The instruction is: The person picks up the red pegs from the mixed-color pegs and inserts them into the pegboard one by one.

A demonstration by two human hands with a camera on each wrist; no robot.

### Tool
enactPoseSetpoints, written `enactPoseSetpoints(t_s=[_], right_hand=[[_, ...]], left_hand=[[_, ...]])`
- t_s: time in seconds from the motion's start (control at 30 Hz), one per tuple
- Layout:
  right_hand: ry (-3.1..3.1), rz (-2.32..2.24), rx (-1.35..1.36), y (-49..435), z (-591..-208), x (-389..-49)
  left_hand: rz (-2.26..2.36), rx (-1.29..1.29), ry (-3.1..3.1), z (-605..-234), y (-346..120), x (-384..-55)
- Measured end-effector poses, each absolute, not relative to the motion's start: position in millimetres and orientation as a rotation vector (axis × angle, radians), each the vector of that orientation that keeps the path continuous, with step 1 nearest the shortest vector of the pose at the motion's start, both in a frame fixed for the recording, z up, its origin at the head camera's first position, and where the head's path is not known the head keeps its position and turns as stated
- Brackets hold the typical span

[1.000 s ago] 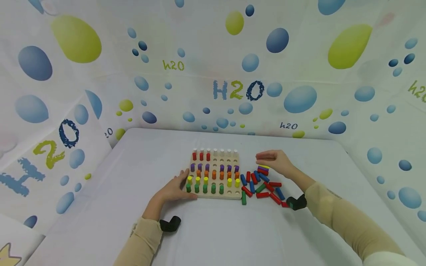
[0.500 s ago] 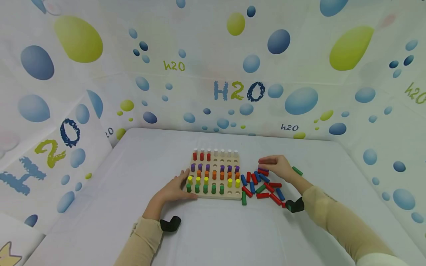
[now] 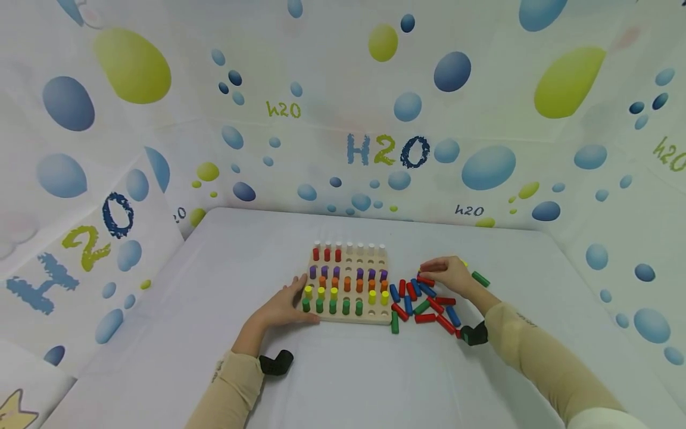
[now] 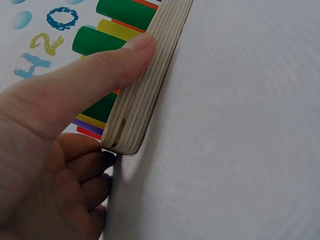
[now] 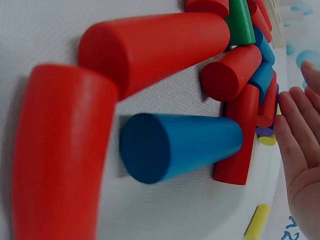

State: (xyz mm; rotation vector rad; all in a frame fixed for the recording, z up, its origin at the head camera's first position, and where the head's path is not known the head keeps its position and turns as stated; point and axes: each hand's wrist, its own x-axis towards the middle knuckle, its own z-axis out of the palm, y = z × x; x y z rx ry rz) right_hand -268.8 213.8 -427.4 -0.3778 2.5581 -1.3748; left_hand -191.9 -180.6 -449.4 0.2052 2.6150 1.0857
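My right hand (image 3: pixel 449 276), fingers straight and side by side, is nearer the smooth red cylinder (image 3: pixel 427 281) beside its fingertips, long axis towards the pale wooden pegboard (image 3: pixel 354 266).

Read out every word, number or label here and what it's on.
"H2O", large: rear backdrop.
"h2O", small, green: same backdrop, farther left.
"h2O", small, dark: same backdrop, lower right.
"H2O", large: left backdrop (left wrist view too).
"2O", small: just past that backdrop's edge, first letter unclear.
"h2O", green: right backdrop, last character partly cut off.
Left sleeve, right sleeve: marks too small to read.
Right wrist view: lettering cut off.
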Motion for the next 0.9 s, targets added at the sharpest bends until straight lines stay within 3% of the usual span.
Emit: enactPoseSetpoints(t_s=[0.67, 0.9], right_hand=[[2.673, -1.071, -0.337, 208.7, -426.1, -273.8], [2.786, -0.764, -0.425, 203.0, -422.9, -271.3]], left_hand=[[1.084, 0.191, 2.613, -445.5, -181.2, -193.7], [1.062, 0.183, 2.617, -449.2, -179.3, -192.1]])
